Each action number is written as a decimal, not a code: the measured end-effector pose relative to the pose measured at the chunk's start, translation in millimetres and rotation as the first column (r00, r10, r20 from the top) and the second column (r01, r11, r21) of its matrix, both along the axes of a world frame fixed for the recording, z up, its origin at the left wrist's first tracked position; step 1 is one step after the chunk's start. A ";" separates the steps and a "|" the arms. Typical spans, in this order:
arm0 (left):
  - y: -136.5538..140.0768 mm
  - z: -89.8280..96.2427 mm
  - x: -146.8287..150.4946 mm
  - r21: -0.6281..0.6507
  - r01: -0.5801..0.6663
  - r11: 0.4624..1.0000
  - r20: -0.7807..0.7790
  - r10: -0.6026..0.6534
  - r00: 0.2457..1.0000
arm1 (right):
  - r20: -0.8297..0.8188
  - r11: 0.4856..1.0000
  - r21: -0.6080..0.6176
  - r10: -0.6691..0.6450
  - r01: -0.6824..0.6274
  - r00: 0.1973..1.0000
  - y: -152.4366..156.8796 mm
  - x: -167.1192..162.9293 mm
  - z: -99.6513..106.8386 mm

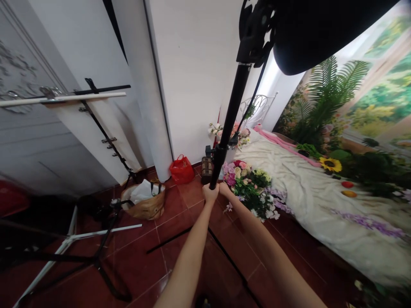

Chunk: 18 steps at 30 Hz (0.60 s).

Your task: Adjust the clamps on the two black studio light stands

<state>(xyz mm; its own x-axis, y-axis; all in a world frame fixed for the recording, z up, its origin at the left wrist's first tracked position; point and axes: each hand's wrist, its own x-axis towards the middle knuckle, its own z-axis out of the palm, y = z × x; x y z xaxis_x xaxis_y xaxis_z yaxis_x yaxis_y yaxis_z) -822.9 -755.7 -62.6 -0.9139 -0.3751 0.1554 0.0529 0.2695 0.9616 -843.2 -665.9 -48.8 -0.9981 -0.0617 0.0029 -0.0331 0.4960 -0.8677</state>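
Observation:
A black light stand (235,107) rises in front of me, its pole leaning to the right toward the top. A large black lamp head (314,30) sits on its upper end, partly out of view. My left hand (210,193) is closed around the lower part of the pole. Close beside it, my right hand (224,188) is closed at the pole's right side, its fingers mostly hidden. A clamp knob (210,151) sticks out from the pole above my hands. Two thin black legs of the stand spread over the red tiled floor (180,239).
Artificial flowers (250,179) stand right of the pole, against a bed with a cream cover (321,205). A red bag (182,169) and a woven basket (147,203) stand by the wall. At left, a backdrop stand (102,128) and other stand legs (105,231) spread across the floor.

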 end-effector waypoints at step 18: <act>1.8 4.3 1.1 0.006 -0.010 1.000 0.010 0.010 1.000 | 0.154 0.981 0.192 -0.061 0.031 0.986 21.8 -13.5 6.2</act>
<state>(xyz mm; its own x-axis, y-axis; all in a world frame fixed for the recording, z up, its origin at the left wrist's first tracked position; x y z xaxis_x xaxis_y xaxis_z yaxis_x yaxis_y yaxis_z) -821.7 -753.9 -58.4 -0.9114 -0.3852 0.1444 0.0411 0.2641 0.9636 -856.7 -644.2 -42.6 -0.9867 0.0002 -0.1624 0.1237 0.6488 -0.7508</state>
